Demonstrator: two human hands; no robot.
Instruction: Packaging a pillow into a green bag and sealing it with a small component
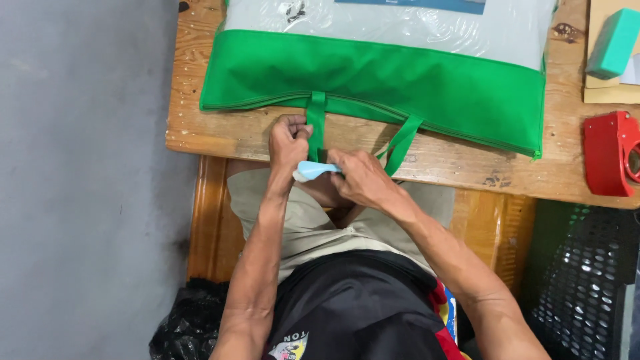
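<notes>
A large green fabric bag (400, 83) with a clear plastic top panel lies flat on the wooden table (220, 133). Its green strap handle (316, 117) hangs over the table's near edge. My left hand (288, 141) is closed on the left part of that strap just below the bag's edge. My right hand (363, 177) holds a small light-blue tool (313, 170) whose tip points left, against the strap below my left hand. The strap's other end (403, 143) hangs to the right of my right hand.
A red tape dispenser (610, 153) sits at the table's right edge. Beyond it a teal block (613, 43) lies on a cardboard piece (610, 90). A black perforated basket (587, 280) stands at lower right, a black plastic bag (190, 320) at lower left on grey floor.
</notes>
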